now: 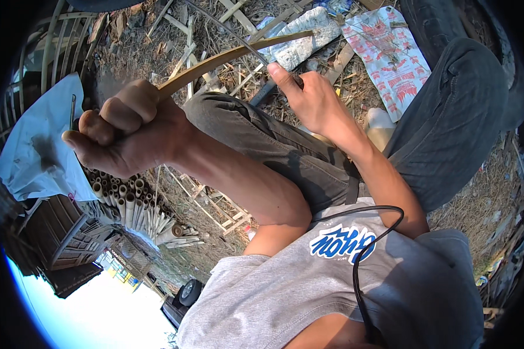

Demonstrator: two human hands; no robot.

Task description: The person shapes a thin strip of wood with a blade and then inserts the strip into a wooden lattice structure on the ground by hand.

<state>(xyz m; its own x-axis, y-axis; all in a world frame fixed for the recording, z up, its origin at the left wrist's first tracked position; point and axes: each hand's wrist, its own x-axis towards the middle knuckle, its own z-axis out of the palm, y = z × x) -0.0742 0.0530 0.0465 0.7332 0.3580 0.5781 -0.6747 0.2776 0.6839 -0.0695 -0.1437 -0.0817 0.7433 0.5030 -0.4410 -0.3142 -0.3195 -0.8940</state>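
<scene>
My left hand [125, 125] is closed in a fist around a bamboo strip [215, 60]. The strip curves away to the right, its tip over a rough whitish block [311, 36]. A narrow upright piece [73, 111] sticks up beside the fist's far-left side; whether it belongs to the strip, I cannot tell. My right hand [314, 102] is closed, thumb extended along a thin dark tool [227, 30], seen edge-on like a narrow blade. That tool crosses the strip near the thumb. The part inside my right fingers is hidden.
Bamboo slats and shavings litter the ground. A printed white-and-red sack [387, 61] lies by my bent knee [460, 87]. Bundled bamboo poles [131, 200] and a white sheet [41, 151] are at left. A black cable [355, 273] hangs over my grey shirt.
</scene>
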